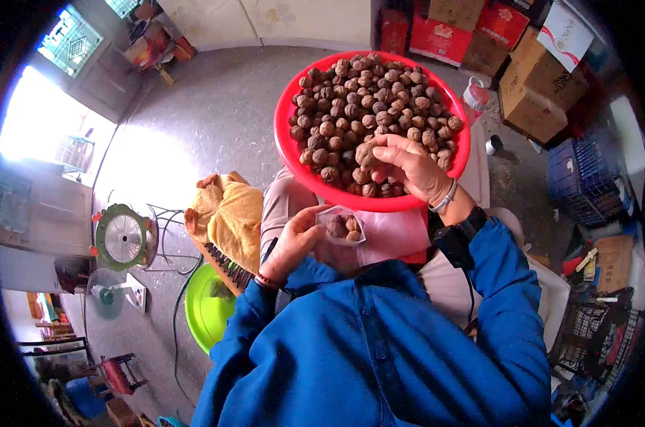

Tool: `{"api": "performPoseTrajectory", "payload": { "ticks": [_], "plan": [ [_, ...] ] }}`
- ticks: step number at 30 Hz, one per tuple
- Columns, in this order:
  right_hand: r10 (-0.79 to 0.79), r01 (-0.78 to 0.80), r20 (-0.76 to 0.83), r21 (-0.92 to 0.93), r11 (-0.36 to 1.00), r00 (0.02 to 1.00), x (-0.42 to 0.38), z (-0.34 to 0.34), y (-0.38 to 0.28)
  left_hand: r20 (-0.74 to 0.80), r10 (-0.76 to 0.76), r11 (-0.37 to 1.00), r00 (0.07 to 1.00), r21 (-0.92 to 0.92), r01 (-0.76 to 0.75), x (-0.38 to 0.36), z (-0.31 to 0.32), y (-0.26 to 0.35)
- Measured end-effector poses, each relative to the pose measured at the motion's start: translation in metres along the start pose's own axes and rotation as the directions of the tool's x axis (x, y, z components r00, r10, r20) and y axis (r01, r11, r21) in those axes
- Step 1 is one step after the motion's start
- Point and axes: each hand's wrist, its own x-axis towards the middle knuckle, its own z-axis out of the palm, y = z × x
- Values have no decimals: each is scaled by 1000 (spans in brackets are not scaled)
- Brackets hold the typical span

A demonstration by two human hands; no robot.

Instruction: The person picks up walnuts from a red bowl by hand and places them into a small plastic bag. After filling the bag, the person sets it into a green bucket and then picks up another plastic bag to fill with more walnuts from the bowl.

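Note:
A large red basin (285, 135) in front of me is heaped with brown walnuts (351, 92). My right hand (416, 167) is over the near right part of the basin, its thumb and fingers closed on a walnut (366, 156). Lower and to the left, my left hand (294, 242) grips the edge of a small clear plastic bag (351, 240). The bag's mouth faces up, and several walnuts (340, 226) show inside it. Pink material (394, 231) lies between the basin and my lap, just right of the bag.
Left of my legs, a yellow cloth (233, 210) lies on a wooden seat above a green basin (205, 306). A green fan (123, 238) stands on the floor farther left. Cardboard boxes (536, 99) and a blue crate (586, 174) are at the right.

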Motion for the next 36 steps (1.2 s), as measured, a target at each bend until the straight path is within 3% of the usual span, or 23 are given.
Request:
{"api": "performPoseTrajectory", "payload": {
  "ticks": [1, 2, 3, 4, 7, 10, 12, 14, 16, 17, 18, 20, 24, 25, 28, 29, 30, 33, 36],
  "plan": [
    [-26, 30, 30, -139, 990, 999, 0, 1, 1, 4, -6, 1000, 1000, 22, 6, 0, 1, 4],
    [-12, 16, 35, -134, 991, 999, 0, 3, 4, 6, -15, 999, 1000, 42, 15, -1, 1, 5],
    [-88, 104, 74, -249, 963, 993, -1, 5, 6, 11, -46, 998, 999, -33, 47, -2, 0, 3],
    [-161, 194, 122, -356, 914, 979, -2, 10, 5, 5, 67, 997, 998, 45, -67, 2, 0, 0],
    [-158, 196, 126, -397, 897, 979, -15, 26, 4, 9, 2, 1000, 1000, 27, -2, 1, -1, 0],
    [-205, 259, 163, -471, 844, 965, -19, 35, 7, -24, 96, 993, 995, 66, -95, 1, 4, 6],
    [-131, 280, 269, -651, 705, 954, -18, 32, 17, -12, 51, 997, 999, 51, -51, 0, 4, 7],
    [-132, 260, 230, -721, 642, 964, -16, 30, 21, -12, 58, 998, 998, 40, -57, 1, 4, 4],
    [-252, 264, 143, -784, 562, 957, -11, 24, 25, -10, 68, 997, 998, 30, -68, 3, 1, -1],
    [-294, 268, 114, -783, 561, 949, -8, 20, 24, -14, 66, 996, 998, 59, -65, 4, -1, -4],
    [-233, 160, 11, -759, 631, 972, -4, 15, 22, -18, 63, 994, 998, 86, -61, 4, -3, -7],
    [-495, 314, 41, -817, 483, 868, 2, 5, 16, -4, 44, 996, 999, 81, -43, 4, -5, -6],
    [-489, 70, -137, -922, 381, 861, 12, -28, 14, -6, 22, 996, 1000, 83, -21, 3, -2, -2],
    [-417, -11, -231, -885, 466, 879, 11, -30, 12, -2, 23, 996, 1000, 82, -22, 3, -2, -3],
    [-340, -127, -265, -917, 378, 902, 17, -42, 21, -14, -1, 999, 1000, 34, 1, 3, -1, 0],
    [-482, 0, -111, -975, 223, 869, 19, -47, 29, -13, -38, 999, 999, 29, 38, 0, 1, 6],
    [-482, -2, -112, -975, 222, 869, 20, -53, 35, -12, -75, 997, 997, 25, 75, -1, 1, 10],
    [-416, -42, -51, -999, 31, 908, 18, -48, 38, -8, -66, 998, 998, -16, 66, -1, -1, 6],
    [-361, -36, -27, -999, -16, 932, 14, -44, 43, -5, -59, 998, 998, -19, 59, 0, -2, 2]
  ]
}}
